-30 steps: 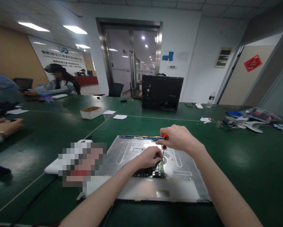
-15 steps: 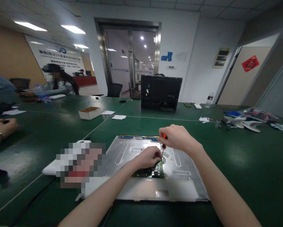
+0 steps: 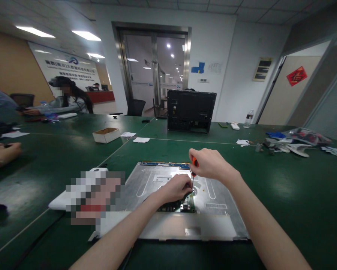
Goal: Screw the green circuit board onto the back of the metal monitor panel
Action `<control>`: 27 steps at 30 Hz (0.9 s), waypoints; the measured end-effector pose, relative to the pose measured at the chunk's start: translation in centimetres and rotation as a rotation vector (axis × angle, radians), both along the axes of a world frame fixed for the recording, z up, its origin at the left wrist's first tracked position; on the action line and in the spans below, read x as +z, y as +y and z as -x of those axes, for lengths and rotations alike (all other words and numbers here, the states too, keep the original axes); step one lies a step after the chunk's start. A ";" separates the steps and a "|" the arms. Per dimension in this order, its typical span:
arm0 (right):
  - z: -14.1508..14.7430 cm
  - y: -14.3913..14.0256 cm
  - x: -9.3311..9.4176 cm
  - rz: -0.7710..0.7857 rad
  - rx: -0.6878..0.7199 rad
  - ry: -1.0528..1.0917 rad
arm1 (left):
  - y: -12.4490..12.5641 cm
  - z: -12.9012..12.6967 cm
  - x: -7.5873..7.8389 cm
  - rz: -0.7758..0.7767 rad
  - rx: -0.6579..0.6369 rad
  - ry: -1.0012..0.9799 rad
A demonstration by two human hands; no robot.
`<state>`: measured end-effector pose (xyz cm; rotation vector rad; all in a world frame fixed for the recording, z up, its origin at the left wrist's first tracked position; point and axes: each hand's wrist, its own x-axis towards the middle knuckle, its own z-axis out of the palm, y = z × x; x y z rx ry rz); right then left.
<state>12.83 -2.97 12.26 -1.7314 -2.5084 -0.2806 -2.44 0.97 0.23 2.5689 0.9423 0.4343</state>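
Note:
My right hand (image 3: 206,162) is wrapped round the orange and black handle of a screwdriver (image 3: 194,165). Its thin shaft points down, nearly upright, onto a corner of the green circuit board (image 3: 188,202). Close beside the shaft's lower end, my left hand (image 3: 177,187) has its fingers pinched together; whatever is between them is hidden. Under both hands lies a flat silver metal display panel (image 3: 219,195), with a blue strip board (image 3: 165,165) along its far edge. My left hand and forearm cover part of the board.
Left of the panel are a white device (image 3: 61,198) and a blurred-out patch. An open white box (image 3: 106,135) and a black monitor housing (image 3: 191,111) stand farther back. Loose parts and a plastic bag (image 3: 306,135) lie at right. Another person's hands (image 3: 5,152) rest at far left.
The screwdriver's handle has tilted slightly, bringing the shaft closer to upright. Both hands otherwise keep almost the same place.

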 end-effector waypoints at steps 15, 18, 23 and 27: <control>0.0 -0.1 0.1 0.002 0.012 0.007 | -0.1 -0.1 0.2 -0.024 0.006 0.028; 0.0 0.1 0.1 0.010 -0.007 0.006 | -0.2 -0.1 0.2 -0.024 0.010 0.030; -0.1 -0.1 0.2 0.024 0.018 0.018 | -0.2 -0.1 0.2 -0.026 0.009 0.032; -0.1 -0.1 0.1 0.013 0.020 0.035 | -0.2 -0.1 0.2 -0.033 0.013 0.029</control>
